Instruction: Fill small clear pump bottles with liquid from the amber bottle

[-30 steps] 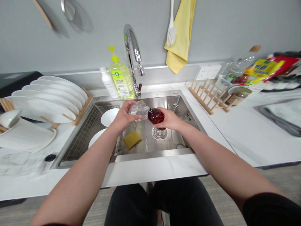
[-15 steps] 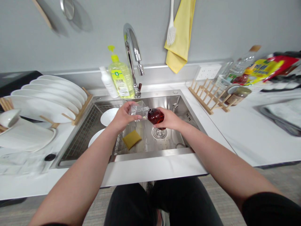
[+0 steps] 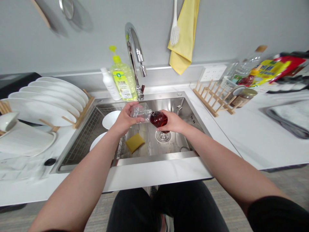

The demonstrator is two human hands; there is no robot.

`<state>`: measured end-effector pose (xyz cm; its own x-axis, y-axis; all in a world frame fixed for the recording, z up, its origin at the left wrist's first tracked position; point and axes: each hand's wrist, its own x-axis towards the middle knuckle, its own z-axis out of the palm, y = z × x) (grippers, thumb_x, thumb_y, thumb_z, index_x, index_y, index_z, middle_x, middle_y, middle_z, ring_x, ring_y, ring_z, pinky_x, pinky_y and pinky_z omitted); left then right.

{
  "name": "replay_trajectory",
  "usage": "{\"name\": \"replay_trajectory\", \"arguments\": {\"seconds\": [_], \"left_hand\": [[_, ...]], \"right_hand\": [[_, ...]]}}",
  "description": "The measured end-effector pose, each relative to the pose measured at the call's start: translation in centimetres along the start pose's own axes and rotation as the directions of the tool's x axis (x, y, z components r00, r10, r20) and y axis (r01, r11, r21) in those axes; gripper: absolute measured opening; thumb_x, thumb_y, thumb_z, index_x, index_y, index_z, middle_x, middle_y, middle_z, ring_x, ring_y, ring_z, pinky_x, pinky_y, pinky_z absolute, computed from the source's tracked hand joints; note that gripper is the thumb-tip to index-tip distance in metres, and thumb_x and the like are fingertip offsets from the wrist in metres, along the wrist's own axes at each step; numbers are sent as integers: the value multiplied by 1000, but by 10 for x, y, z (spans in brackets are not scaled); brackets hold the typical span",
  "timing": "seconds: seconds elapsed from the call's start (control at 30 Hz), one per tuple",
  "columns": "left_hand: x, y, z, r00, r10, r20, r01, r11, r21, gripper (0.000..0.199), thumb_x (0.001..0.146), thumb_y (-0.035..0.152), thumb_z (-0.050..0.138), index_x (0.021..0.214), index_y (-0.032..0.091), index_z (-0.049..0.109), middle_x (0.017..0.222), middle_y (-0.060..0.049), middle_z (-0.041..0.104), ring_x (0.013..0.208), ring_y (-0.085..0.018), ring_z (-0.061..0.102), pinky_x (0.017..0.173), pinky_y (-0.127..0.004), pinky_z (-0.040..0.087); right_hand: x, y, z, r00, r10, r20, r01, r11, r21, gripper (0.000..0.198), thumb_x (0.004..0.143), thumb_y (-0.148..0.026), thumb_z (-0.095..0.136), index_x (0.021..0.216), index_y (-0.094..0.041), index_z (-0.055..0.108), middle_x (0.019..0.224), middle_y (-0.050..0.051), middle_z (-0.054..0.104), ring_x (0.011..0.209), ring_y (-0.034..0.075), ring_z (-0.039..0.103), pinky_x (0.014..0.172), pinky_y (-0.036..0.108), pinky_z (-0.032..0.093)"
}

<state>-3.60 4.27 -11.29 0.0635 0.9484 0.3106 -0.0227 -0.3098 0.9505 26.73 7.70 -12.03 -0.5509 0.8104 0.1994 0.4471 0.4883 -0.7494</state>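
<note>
With our left hand (image 3: 125,120) we are holding a clear vessel (image 3: 138,111), thumb and fingers closed about its body. With our right hand (image 3: 174,121) we are clasping a dark red vessel (image 3: 158,118), fingers wrapped around it. We are keeping both tilted over the sink (image 3: 154,157), necks close together; we cannot tell whether they are touching. Below, a yellow sponge (image 3: 134,143) is lying left of the drain (image 3: 163,136).

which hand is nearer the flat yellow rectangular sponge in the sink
Left. The left hand is above and just beyond the flat yellow sponge; the right hand is farther, to its right.
</note>
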Motion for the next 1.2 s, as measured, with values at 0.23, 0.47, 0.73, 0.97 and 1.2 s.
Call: {"name": "replay_trajectory", "arguments": {"seconds": [0.23, 0.47, 0.73, 0.97, 1.2], "left_hand": [[1, -3, -2, 1000, 31, -4, -31, 999, 9, 90, 58, 34, 117, 132, 26, 65, 141, -11, 78, 122, -29, 78, 98, -42, 70], [1, 3, 0, 1000, 28, -3, -28, 1000, 15, 93, 57, 37, 117, 136, 25, 70, 144, -12, 77, 122, -31, 79, 101, -47, 71], [1, 2, -1, 999, 48, -4, -48, 998, 37, 93, 59, 35, 116, 140, 27, 72, 140, -10, 76, 124, -31, 77, 98, -44, 71], [1, 1, -2, 998, 64, -4, -64, 997, 44, 93, 60, 37, 116, 142, 27, 73, 141, -11, 76, 125, -33, 77, 98, -45, 71], [1, 1, -1, 998, 53, -19, -52, 998, 35, 95, 58, 36, 117, 142, 27, 73, 140, -11, 77, 123, -32, 77, 98, -44, 70]], "right_hand": [[0, 1, 0, 1000, 9, 3, -9, 1000, 16, 82, 69, -38, 109, 142, -28, 74, 131, 8, 87, 119, 37, 84, 109, 55, 66], [0, 2, 1, 1000, -3, 5, 3, 1000, 16, 83, 68, -38, 110, 142, -26, 74, 130, 8, 87, 120, 37, 84, 109, 54, 65], [0, 3, 1, 1000, 6, 6, -6, 1000, 2, 83, 68, -40, 109, 142, -26, 74, 130, 8, 87, 120, 37, 84, 109, 53, 65], [0, 1, 1, 1000, 11, 11, -11, 1000, 0, 82, 68, -39, 109, 142, -27, 74, 129, 7, 87, 117, 36, 84, 108, 53, 66], [0, -1, 0, 999, 24, 22, -24, 1000, 8, 81, 68, -38, 109, 141, -28, 75, 128, 7, 87, 116, 37, 84, 107, 54, 67]]}}
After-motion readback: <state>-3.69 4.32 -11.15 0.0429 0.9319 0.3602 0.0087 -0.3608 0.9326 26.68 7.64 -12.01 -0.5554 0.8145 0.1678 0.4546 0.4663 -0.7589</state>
